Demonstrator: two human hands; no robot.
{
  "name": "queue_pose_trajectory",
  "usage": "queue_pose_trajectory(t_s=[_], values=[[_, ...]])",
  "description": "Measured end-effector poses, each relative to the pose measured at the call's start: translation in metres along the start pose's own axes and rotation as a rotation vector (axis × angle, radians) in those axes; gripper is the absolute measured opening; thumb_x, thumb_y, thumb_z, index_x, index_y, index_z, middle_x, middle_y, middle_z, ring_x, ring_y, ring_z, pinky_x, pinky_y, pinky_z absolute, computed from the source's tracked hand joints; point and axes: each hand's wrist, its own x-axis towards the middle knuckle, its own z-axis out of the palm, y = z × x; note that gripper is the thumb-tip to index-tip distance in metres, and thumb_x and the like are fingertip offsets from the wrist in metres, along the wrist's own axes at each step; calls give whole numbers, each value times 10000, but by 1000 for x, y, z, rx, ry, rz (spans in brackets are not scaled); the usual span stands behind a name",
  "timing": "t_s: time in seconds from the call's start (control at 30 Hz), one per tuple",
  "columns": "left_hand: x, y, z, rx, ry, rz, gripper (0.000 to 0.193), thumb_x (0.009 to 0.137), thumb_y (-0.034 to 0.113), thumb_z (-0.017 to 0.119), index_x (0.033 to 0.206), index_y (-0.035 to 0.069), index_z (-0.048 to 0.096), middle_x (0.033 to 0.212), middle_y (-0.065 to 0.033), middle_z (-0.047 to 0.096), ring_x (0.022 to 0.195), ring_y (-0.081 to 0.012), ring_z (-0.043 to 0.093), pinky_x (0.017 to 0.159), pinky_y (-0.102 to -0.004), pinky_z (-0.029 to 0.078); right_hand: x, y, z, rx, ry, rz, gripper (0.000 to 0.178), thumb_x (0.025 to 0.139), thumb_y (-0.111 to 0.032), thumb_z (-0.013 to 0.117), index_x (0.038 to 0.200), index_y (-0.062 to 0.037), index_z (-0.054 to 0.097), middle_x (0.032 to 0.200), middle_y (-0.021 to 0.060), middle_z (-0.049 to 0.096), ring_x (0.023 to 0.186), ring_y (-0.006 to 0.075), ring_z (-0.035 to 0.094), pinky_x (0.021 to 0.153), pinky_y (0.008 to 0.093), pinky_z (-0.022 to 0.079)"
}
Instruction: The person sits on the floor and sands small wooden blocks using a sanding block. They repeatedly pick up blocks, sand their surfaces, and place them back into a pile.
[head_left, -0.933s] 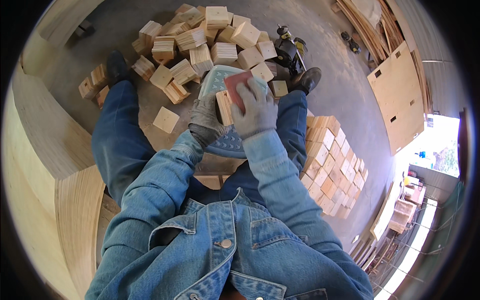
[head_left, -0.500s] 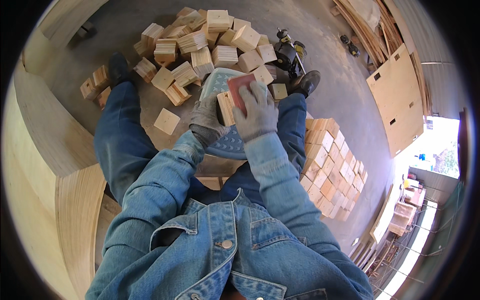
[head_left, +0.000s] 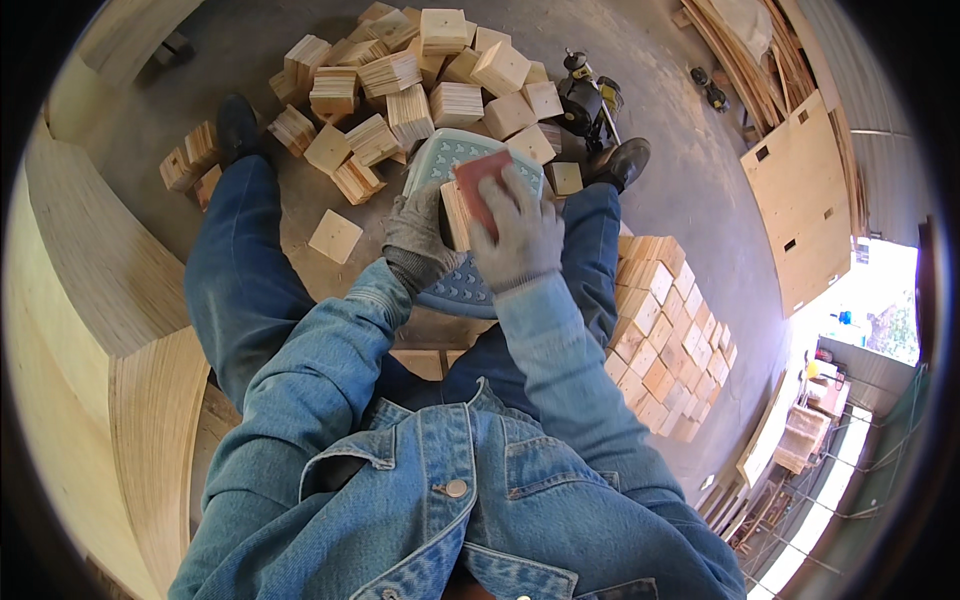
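Note:
Both hands wear grey gloves and meet over a light blue plastic stool [head_left: 430, 160] between my legs. A plywood block [head_left: 456, 214] with layered edges is gripped in my left hand [head_left: 416, 235], above the stool top. Across the block's right side lies a flat red-brown pad [head_left: 478, 180], seemingly an abrasive sheet or sanding pad. My right hand [head_left: 520, 228] holds that pad against the block, fingers laid over it. The pad and right hand hide part of the block; the left fingertips are tucked out of sight.
A loose heap of plywood blocks [head_left: 390, 75] lies beyond the stool, with a single block [head_left: 335, 237] nearer. At right stands a neat stack of blocks [head_left: 665, 340]. A black power tool [head_left: 580, 100] rests by my right shoe [head_left: 622, 163]. Large curved panels [head_left: 100, 240] rise at left.
My right hand and the red-brown pad have slid slightly toward me over the block. The left hand keeps its grip. The whole view has shifted a little.

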Motion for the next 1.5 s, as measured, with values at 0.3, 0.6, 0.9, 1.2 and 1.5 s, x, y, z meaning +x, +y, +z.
queue_pose_trajectory(t_s=[0.3,0.6,0.9,1.2,1.5], values=[[8,-17,23,-138,-8,-46,938,672,551,908,1433,197,488,1367,-115,579,1326,-337,565,1182,-610,373,67,-7,11,-54,-35,76,596,875,-364,765,1444,-237,641,1541,67,556,1158,402,668,997,531,537],[3,-7,5,-152,-3,-11,936,723,514,885,1501,204,467,1441,-124,580,1393,-340,542,1216,-604,322,-86,-15,-20,28,-93,-5,659,786,-272,853,1416,-197,673,1570,113,538,1322,393,573,1079,552,467],[5,-19,18,-169,-59,-28,939,694,509,900,1479,202,488,1416,-119,592,1371,-340,552,1203,-586,337,-20,-15,-5,16,-36,-50,561,818,-290,810,1363,-220,698,1524,90,570,1231,391,621,1020,558,488],[7,4,0,61,-98,-27,944,717,577,865,1487,203,467,1420,-102,578,1386,-347,535,1212,-604,341,68,-20,11,-27,-147,78,549,894,-375,764,1421,-248,677,1581,75,548,1327,388,588,1104,548,471],[7,-17,17,-167,-10,-7,890,735,523,880,1468,197,496,1395,-126,613,1357,-352,571,1209,-593,335,-59,-17,-17,59,-104,-40,653,797,-282,843,1423,-198,678,1567,123,549,1325,409,575,1095,559,459]])
